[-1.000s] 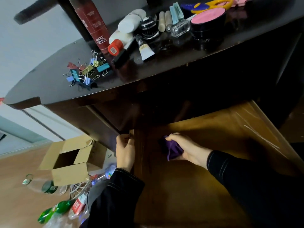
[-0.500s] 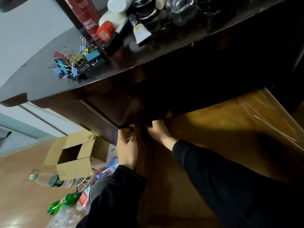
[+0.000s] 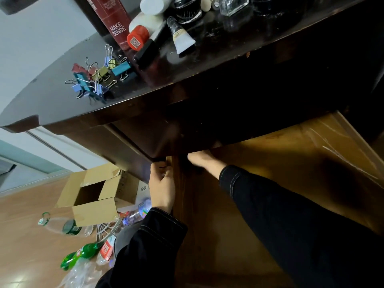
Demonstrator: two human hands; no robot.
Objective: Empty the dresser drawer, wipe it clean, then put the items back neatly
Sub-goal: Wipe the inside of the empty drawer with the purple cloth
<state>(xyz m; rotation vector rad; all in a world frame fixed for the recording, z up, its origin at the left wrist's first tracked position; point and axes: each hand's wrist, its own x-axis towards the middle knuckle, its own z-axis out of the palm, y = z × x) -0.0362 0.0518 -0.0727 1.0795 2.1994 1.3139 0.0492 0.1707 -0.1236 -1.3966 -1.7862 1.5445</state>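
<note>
The wooden drawer [image 3: 276, 161] is pulled out under the dark dresser top [image 3: 47, 107], and its visible floor holds nothing but my arm. My left hand [image 3: 163, 183] grips the top edge of the drawer's left wall. My right hand [image 3: 202, 160] reaches to the back left corner, under the dresser top. Its fingers are hidden in shadow there. A dark shape lies under that hand, and no purple cloth shows. The drawer's items stand on the dresser top: a heap of binder clips [image 3: 97, 80], a red bottle [image 3: 115, 19], tubes and jars.
An open cardboard box [image 3: 93, 194] sits on the floor left of the drawer. Beside it lie a clear bottle [image 3: 60, 224], a green bottle [image 3: 83, 254] and plastic wrappers. A clear plastic film [image 3: 340, 150] lines the drawer's right side.
My right hand, which gripped a purple cloth in the open part of the drawer, has moved back under the dresser top; the cloth is out of sight. My left hand keeps its grip.
</note>
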